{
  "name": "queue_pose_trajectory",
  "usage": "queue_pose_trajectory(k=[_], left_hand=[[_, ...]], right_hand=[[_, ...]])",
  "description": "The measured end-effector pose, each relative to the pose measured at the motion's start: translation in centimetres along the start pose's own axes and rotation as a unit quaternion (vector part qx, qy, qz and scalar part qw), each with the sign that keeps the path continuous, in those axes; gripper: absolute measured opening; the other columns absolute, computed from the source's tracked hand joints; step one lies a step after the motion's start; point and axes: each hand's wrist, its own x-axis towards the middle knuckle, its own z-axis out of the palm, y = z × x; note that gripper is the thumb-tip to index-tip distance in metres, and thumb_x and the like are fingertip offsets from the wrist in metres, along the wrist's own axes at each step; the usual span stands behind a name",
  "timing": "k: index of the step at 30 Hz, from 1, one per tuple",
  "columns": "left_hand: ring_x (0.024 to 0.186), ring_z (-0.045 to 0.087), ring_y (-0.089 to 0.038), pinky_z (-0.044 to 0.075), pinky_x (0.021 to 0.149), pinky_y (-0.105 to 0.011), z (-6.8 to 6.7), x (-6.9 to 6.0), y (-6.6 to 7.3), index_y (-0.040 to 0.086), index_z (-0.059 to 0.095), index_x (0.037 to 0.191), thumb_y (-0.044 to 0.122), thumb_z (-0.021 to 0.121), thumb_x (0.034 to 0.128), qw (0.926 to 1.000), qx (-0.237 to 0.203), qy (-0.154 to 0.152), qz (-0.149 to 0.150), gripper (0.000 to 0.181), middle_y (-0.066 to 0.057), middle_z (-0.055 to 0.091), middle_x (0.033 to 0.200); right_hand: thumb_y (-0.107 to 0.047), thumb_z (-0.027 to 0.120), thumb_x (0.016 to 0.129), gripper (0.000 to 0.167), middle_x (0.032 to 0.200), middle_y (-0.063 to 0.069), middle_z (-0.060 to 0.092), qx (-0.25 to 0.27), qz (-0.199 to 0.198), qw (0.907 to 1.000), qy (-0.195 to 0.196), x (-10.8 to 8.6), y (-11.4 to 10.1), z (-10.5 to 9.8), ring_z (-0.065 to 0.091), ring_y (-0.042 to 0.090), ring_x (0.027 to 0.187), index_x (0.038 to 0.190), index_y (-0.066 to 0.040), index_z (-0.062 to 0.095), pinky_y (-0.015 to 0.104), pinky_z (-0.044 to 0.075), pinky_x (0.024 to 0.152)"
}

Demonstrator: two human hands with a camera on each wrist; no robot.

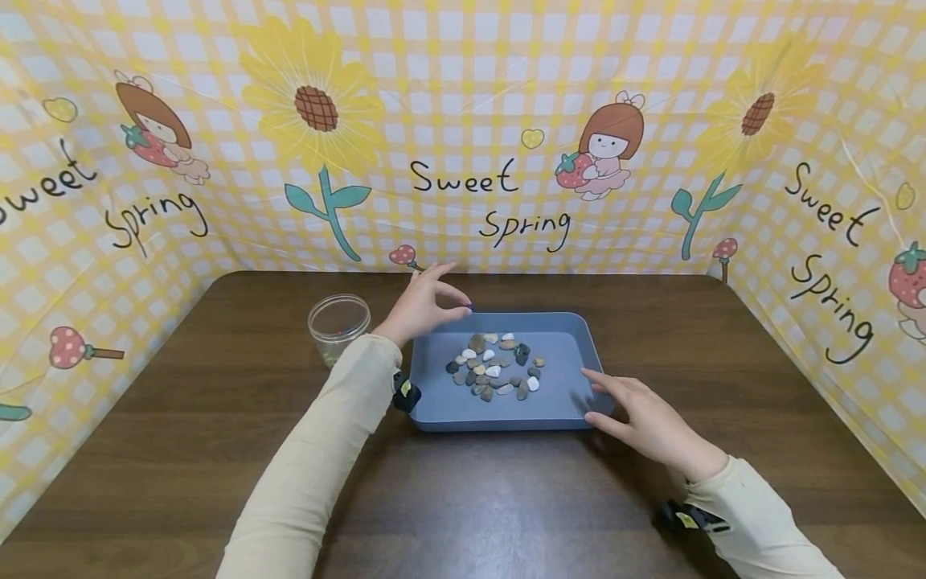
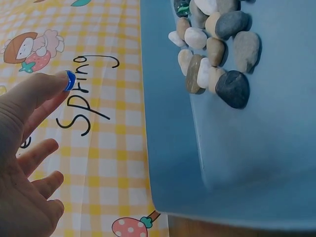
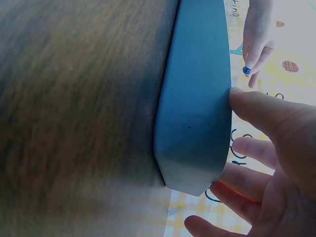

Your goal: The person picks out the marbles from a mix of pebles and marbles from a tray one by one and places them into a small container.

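Observation:
My left hand point(image 1: 425, 304) pinches a small round blue marble point(image 3: 247, 70) between thumb and fingertip, above the far left part of the blue-grey tray point(image 1: 564, 406). Only part of the marble point(image 2: 70, 80) shows in the left wrist view, past the thumb. In the tray lie many smooth pebbles point(image 1: 493, 371), white, tan, grey and dark, along with a shiny dark green piece point(image 1: 522, 351). At the tray's right side, my right hand point(image 1: 647, 422) has its fingers spread, with thumb and fingertips at the rim; whether they touch it I cannot tell.
A clear open jar point(image 1: 338, 322) stands left of the tray, partly behind the left sleeve, with something greenish at its bottom. Yellow checked cloth point(image 1: 463, 104) walls off the back and sides of the brown wooden table point(image 1: 463, 498).

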Motion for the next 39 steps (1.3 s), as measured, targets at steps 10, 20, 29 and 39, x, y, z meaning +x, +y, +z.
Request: queue_pose_trajectory(k=[10, 20, 29, 39], left_hand=[[0.147, 0.011, -0.032, -0.003, 0.119, -0.049, -0.8, -0.3, -0.3, 0.013, 0.074, 0.096, 0.024, 0.069, 0.0840, 0.9999, 0.004, 0.010, -0.007, 0.017, -0.006, 0.030, 0.154], [0.146, 0.011, -0.032, -0.004, 0.119, -0.050, -1.2, -1.0, -0.8, 0.012, 0.074, 0.097, 0.023, 0.069, 0.0840, 0.9998, 0.000, 0.017, -0.006, 0.018, -0.008, 0.028, 0.154], [0.144, 0.019, -0.032, -0.003, 0.119, -0.050, -2.4, -1.6, -1.5, 0.010, 0.074, 0.098, 0.023, 0.069, 0.0846, 0.9994, 0.001, 0.035, 0.002, 0.019, -0.010, 0.031, 0.153], [0.145, 0.017, -0.032, -0.004, 0.118, -0.052, -3.7, -2.5, -2.5, 0.008, 0.073, 0.098, 0.022, 0.069, 0.0844, 0.9985, -0.011, 0.054, -0.008, 0.020, -0.010, 0.029, 0.154]], right_hand=[[-0.029, 0.065, 0.087, 0.059, 0.122, 0.012, 0.063, 0.001, 0.000, 1.0000, 0.000, 0.0, 0.0, 0.0, 0.052, 0.034, 0.118, 0.139, -0.010, 0.044, 0.053, 0.044, 0.096], [-0.029, 0.065, 0.087, 0.059, 0.121, 0.012, 0.063, 0.003, 0.001, 1.0000, 0.001, 0.1, 0.0, 0.1, 0.052, 0.035, 0.118, 0.138, -0.009, 0.045, 0.054, 0.043, 0.096], [-0.030, 0.065, 0.087, 0.059, 0.120, 0.012, 0.064, 0.006, 0.003, 1.0000, 0.001, 0.1, 0.1, 0.0, 0.051, 0.035, 0.119, 0.138, -0.010, 0.044, 0.054, 0.043, 0.096], [-0.030, 0.065, 0.087, 0.059, 0.120, 0.013, 0.063, 0.007, 0.003, 1.0000, 0.002, 0.0, 0.0, 0.0, 0.052, 0.035, 0.118, 0.138, -0.010, 0.045, 0.055, 0.043, 0.096]])
